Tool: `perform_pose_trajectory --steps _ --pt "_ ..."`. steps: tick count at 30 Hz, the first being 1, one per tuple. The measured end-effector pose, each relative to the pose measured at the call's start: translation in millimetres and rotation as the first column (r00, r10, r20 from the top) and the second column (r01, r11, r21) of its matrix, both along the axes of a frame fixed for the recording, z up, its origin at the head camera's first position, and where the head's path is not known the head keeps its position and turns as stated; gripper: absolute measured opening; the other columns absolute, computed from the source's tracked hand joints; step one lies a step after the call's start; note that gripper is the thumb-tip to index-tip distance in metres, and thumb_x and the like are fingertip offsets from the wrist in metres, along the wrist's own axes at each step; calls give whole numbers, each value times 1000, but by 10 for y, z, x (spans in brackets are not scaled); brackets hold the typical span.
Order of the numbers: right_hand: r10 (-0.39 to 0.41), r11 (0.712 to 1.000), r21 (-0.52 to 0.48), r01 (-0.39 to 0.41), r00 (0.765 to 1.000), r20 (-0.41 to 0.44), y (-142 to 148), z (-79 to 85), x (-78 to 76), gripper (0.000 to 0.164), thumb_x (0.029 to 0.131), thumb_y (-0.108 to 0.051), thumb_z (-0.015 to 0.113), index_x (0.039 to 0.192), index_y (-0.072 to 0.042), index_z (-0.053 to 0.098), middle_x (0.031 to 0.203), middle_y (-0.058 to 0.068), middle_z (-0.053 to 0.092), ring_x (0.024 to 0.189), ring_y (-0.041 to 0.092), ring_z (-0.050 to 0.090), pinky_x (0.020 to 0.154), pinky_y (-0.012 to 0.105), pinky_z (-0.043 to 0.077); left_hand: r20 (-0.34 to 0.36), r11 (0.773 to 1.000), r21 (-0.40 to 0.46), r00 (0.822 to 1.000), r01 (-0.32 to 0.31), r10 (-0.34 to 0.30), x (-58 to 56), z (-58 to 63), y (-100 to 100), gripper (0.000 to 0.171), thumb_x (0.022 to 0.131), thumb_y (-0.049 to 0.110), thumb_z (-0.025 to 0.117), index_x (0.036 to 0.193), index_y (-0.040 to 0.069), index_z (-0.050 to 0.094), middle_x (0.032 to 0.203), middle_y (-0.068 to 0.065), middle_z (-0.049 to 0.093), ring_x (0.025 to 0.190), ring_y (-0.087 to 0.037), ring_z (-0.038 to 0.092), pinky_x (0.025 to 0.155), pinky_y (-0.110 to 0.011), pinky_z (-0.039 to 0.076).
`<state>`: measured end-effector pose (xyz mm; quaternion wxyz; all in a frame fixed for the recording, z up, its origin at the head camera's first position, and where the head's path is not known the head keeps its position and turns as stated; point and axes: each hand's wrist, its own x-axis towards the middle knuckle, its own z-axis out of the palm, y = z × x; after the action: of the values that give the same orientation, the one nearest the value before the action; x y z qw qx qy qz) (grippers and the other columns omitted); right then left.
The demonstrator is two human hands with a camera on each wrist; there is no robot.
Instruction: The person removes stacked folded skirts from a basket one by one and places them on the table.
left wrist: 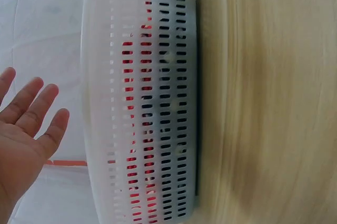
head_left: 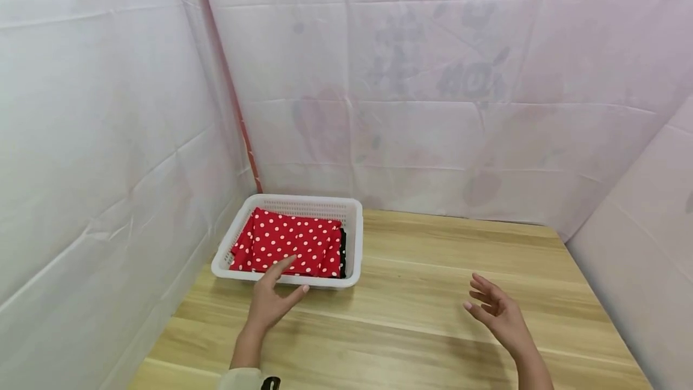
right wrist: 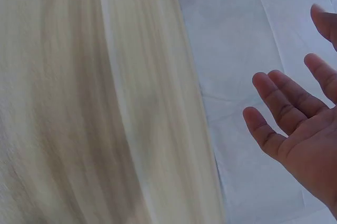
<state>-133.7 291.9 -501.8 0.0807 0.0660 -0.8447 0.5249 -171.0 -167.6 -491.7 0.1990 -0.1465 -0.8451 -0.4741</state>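
Red cloth with white polka dots [head_left: 292, 242] lies folded in a white perforated plastic basket [head_left: 354, 245] at the table's back left. A strip of black dotted cloth [head_left: 343, 254] shows at its right edge. My left hand [head_left: 271, 301] hovers at the basket's front rim, fingers spread, holding nothing. In the left wrist view that hand [left wrist: 29, 134] is beside the basket wall [left wrist: 158, 98], with red showing through the slots. Over the right part of the table my right hand [head_left: 503, 318] is raised, its fingers relaxed and nothing in them; the right wrist view shows its palm [right wrist: 310, 145].
The wood-grain table [head_left: 411, 294] runs under both hands. Pale sheeting walls it in at the left [head_left: 108, 167], the back [head_left: 433, 137] and the right [head_left: 639, 215]. A red strip [head_left: 233, 95] marks the back left corner.
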Motion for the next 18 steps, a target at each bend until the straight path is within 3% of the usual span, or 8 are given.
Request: perform_pose_trajectory --steps 6,13,18 --pt "-4 1000 -21 3 1000 -11 -44 9 27 61 87 -12 67 139 0 39 129 26 46 103 7 55 78 16 46 -11 999 26 999 30 -30 0 10 -29 64 73 22 81 131 18 54 131 -5 53 122 -27 45 91 -54 41" --pt "32 996 -77 -35 998 -47 -246 54 -37 58 87 -9 66 138 -1 40 126 23 49 104 15 57 80 18 46 115 999 38 993 21 -25 -22 154 -172 67 75 23 79 135 18 49 138 -9 45 128 -31 36 92 -60 36" --pt "88 981 -170 -96 995 -56 -488 65 -151 58 86 -7 66 138 0 40 127 24 49 107 27 55 81 21 48 149 997 74 989 -25 14 -89 172 -296 67 76 17 77 135 10 47 138 -15 42 128 -34 34 95 -63 31"
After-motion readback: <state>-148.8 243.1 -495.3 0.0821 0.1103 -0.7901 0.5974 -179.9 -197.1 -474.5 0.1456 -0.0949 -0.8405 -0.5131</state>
